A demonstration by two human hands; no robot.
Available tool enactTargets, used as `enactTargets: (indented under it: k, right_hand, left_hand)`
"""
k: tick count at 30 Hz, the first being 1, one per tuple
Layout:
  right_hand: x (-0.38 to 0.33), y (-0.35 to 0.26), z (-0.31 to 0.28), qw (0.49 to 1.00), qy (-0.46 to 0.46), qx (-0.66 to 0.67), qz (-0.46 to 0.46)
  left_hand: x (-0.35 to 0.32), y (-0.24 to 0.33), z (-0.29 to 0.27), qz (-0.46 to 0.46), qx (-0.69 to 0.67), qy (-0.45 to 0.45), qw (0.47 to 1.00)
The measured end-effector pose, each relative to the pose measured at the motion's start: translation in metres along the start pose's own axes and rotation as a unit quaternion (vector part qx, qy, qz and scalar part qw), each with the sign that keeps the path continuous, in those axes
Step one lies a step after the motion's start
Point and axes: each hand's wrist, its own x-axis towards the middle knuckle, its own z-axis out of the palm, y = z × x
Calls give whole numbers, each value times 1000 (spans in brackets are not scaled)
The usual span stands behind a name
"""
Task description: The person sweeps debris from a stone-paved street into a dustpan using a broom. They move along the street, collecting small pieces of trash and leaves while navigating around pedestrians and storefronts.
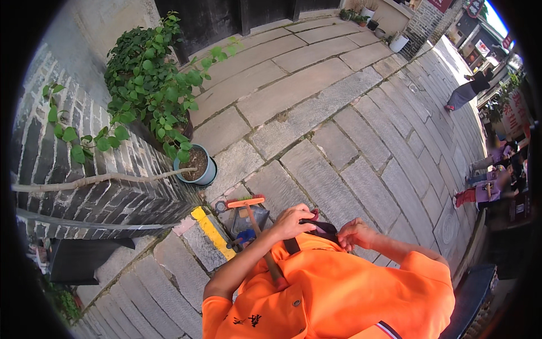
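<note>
In front of my waist, my left hand [293,221] is closed on the upper edge of a small dark bag [325,228] with a black strap [292,245]. A bit of dark red shows by its fingertips; I cannot make out what it is. My right hand [357,234] has its fingers curled together at the bag's other side, pinching its edge. Against my orange shirt [339,288] leans a wooden handle [271,261]. It runs down to an orange brush head [246,201], beside a grey dustpan [252,217] on the paving.
A potted plant [199,165] stands at the left by a brick wall [84,164]. A yellow-painted stone edge [213,233] lies near the dustpan. Stone paving [305,124] stretches ahead. A person in dark clothes [471,90] is far right, with several people [491,183] seated nearer.
</note>
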Motion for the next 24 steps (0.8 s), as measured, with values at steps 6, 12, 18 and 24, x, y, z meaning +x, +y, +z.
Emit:
enactTargets:
  k: [6,12,18,24]
  right_hand:
    - [2,-26,12,995,-37,-85,-32]
    - [19,-49,40,987,-34,-151,-30]
    - [2,-90,81,741,15,-531,-410]
    - [21,-78,173,640,-250,-599,-411]
  left_hand:
    - [2,-1,-1,4,-29,10,1000]
    - [-4,-12,3,31,-22,36,999]
    - [-8,-22,-3,-4,-127,16,992]
    - [-13,-51,-7,-145,-191,71,968]
